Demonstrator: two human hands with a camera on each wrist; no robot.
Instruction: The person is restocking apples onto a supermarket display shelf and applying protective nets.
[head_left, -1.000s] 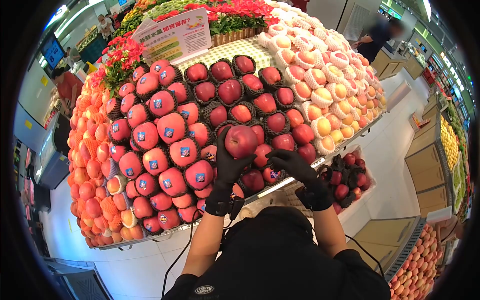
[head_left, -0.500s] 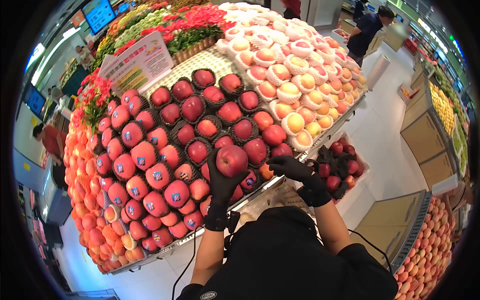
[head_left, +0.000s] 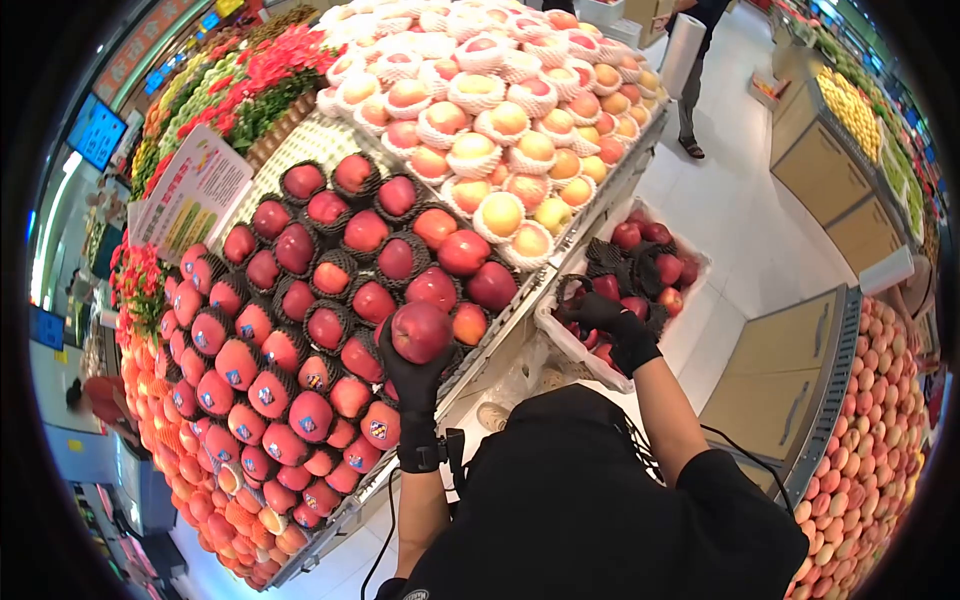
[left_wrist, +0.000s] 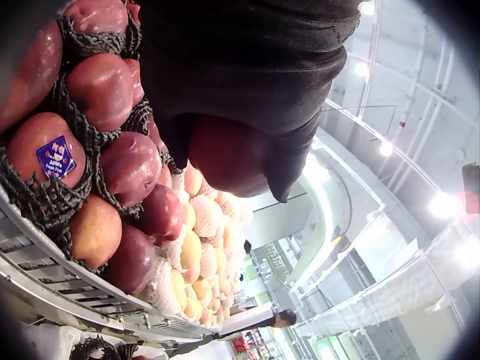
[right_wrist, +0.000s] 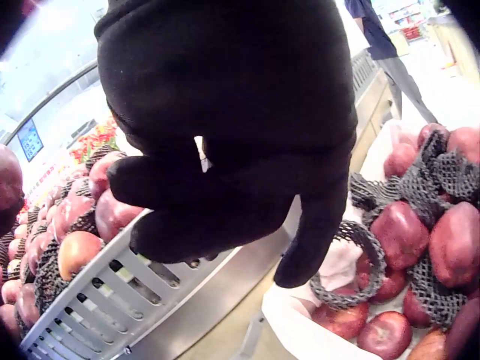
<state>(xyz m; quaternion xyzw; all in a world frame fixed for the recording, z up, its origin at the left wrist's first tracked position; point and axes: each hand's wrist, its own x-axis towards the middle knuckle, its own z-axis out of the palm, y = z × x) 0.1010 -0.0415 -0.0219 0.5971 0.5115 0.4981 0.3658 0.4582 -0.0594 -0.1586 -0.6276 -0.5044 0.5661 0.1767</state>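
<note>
My black-gloved left hand (head_left: 410, 378) grips a large red apple (head_left: 421, 332) over the front of the apple display. In the left wrist view, that apple (left_wrist: 225, 159) shows dark between the gloved fingers. The gloved right hand (head_left: 600, 315) is over a lined box (head_left: 560, 335) of red apples and black foam nets beside the stand. Its fingers are loosely bent with nothing between them in the right wrist view. One fingertip there overlaps a ring-shaped foam net (right_wrist: 375, 255) at the box's near side. Red apples (right_wrist: 399, 234) and more nets lie beyond it.
The sloping stand has a slatted front edge (right_wrist: 97, 300). Netted red apples (head_left: 365, 230) fill its near part, with white-netted fruit (head_left: 505, 120) at the back. A sign (head_left: 195, 190) and red flowers stand behind. A cabinet (head_left: 770, 370) and peaches (head_left: 860, 420) are at right.
The right hand has moved right and down, from the display's front edge to over the box. The left hand still holds the apple. The head view has turned to the right.
</note>
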